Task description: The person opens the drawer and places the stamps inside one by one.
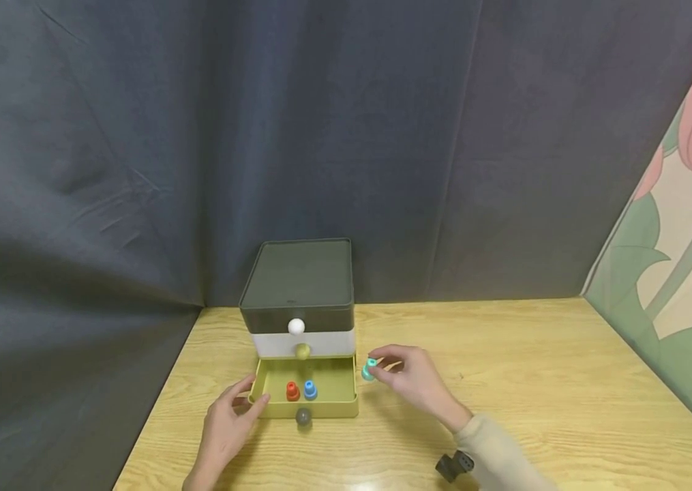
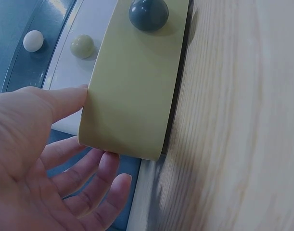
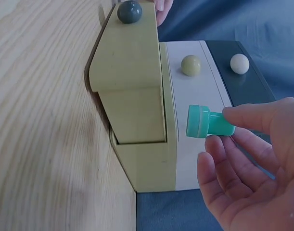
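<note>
A small turquoise stamp is pinched by its narrow end between thumb and fingers of my right hand, just right of the open bottom drawer. That olive drawer is pulled out of a three-tier desktop cabinet. At the drawer's front left corner, my left hand grips with the thumb over the rim and fingers along the side. Inside the drawer stand a red stamp and a blue stamp, side by side. The dark round knob sits on the drawer's front.
Above the open drawer are a white drawer with an olive knob and a dark top drawer with a white knob, both closed. A dark curtain hangs behind the wooden table. A black device is by the right wrist.
</note>
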Available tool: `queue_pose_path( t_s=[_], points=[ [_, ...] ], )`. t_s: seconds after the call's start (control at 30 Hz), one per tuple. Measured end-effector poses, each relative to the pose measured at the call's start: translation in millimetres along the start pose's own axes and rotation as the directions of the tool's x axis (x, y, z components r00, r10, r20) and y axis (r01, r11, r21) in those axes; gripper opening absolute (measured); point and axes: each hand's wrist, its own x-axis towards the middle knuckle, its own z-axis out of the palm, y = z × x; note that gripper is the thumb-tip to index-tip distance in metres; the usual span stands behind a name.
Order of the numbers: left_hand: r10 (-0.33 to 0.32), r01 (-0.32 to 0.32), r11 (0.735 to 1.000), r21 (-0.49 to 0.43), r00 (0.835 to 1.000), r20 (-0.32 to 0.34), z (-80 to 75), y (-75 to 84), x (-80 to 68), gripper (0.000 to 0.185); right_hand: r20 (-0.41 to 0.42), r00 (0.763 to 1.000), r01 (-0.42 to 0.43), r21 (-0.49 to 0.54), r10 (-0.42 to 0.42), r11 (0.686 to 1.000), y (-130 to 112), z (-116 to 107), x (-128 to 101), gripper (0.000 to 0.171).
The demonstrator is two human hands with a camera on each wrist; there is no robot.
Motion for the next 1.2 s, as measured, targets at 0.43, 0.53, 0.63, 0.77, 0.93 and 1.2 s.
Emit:
queue_pose_path(
  t_s=[0.43, 0.53, 0.63, 0.77, 0.93, 1.2],
  points=[
    [0.0, 0.0, 1.0, 0.002, 1.0, 0.0, 0.1, 0.1, -1.1, 0.059, 0.065, 0.997, 0.049, 0.036, -0.051, 0.998, -10.4, 24.3, 6.5, 0.02],
    [-0.001, 0.001, 1.0, 0.0, 1.0, 0.005, -0.1, -0.2, -0.7, 0.061, 0.079, 0.995, 0.058, 0.038, -0.061, 0.998, -12.8, 30.8, 9.6, 0.021],
    [-0.001, 0.001, 1.0, 0.0, 1.0, 0.007, -0.1, -0.4, -0.4, 0.062, 0.099, 0.993, 0.058, 0.042, -0.062, 0.997, -13.7, 37.3, 13.4, 0.022],
    [-0.002, 0.002, 1.0, -0.001, 1.0, 0.005, -0.1, -0.5, -0.1, 0.061, 0.138, 0.988, 0.068, 0.03, -0.072, 0.997, -12.8, 45.7, 18.7, 0.023],
    [0.002, -0.002, 1.0, -0.002, 1.0, 0.005, 0.1, -0.1, 0.6, 0.06, 0.164, 0.981, 0.115, -0.056, -0.104, 0.992, -10.5, 58.0, 26.1, 0.021],
    [-0.005, 0.005, 1.0, 0.009, 1.0, 0.015, -0.1, 0.9, 0.4, 0.059, 0.21, 0.96, 0.23, -0.202, -0.187, 0.952, -8.3, 73.2, 33.2, 0.017]
  ],
)
